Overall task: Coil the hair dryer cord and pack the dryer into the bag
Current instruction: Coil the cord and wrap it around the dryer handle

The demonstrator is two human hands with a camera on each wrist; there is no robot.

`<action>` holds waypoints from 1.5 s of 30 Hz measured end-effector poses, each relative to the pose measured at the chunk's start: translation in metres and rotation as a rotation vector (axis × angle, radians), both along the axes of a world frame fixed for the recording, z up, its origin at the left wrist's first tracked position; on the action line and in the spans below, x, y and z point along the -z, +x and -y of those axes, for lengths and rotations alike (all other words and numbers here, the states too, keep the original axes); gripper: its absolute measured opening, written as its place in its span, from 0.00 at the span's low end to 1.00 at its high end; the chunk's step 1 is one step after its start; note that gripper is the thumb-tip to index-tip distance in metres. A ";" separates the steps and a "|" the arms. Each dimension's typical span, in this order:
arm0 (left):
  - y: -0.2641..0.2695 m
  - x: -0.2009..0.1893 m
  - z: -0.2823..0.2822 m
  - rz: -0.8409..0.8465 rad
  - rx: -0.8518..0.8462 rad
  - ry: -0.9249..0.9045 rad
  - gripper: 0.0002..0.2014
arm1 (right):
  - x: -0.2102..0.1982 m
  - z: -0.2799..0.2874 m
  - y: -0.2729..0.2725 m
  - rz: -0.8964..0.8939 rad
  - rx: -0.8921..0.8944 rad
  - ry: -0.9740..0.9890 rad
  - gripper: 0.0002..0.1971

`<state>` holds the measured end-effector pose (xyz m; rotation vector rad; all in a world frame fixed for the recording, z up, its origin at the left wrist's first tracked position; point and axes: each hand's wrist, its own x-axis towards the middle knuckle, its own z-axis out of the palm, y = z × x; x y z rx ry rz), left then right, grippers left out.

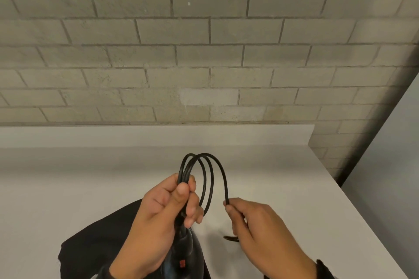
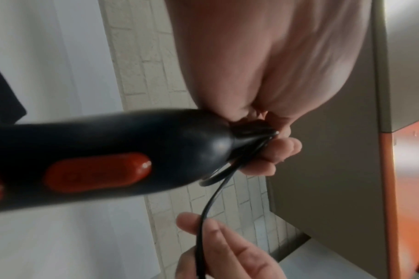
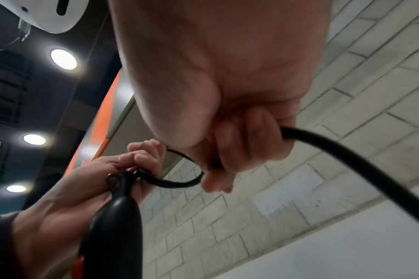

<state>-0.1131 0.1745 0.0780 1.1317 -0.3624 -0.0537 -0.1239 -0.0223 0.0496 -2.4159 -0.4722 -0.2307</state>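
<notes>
I see my left hand [image 1: 158, 208] clamping the cord [image 1: 212, 179] loops above the dryer [image 2: 103, 160]; my right hand [image 1: 256, 226] pinches the free strand over the black bag [image 1: 95, 240]

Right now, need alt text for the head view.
Left hand grips coiled loops of black cord above a white table, while the right hand pinches the cord's loose run. A black hair dryer hangs below the left hand, over a black bag.
</notes>
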 end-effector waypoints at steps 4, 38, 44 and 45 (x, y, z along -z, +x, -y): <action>0.000 0.002 -0.005 -0.049 -0.048 -0.073 0.21 | 0.024 0.010 0.001 -0.141 -0.017 0.101 0.20; 0.000 -0.005 0.000 0.136 0.007 0.278 0.13 | -0.052 0.024 -0.017 0.363 -0.268 -0.060 0.09; -0.003 -0.010 0.003 0.132 0.192 0.343 0.11 | -0.064 0.027 -0.002 0.440 -0.262 0.026 0.07; -0.003 -0.011 0.003 0.128 0.218 0.337 0.11 | -0.064 0.026 0.000 0.448 -0.256 0.036 0.07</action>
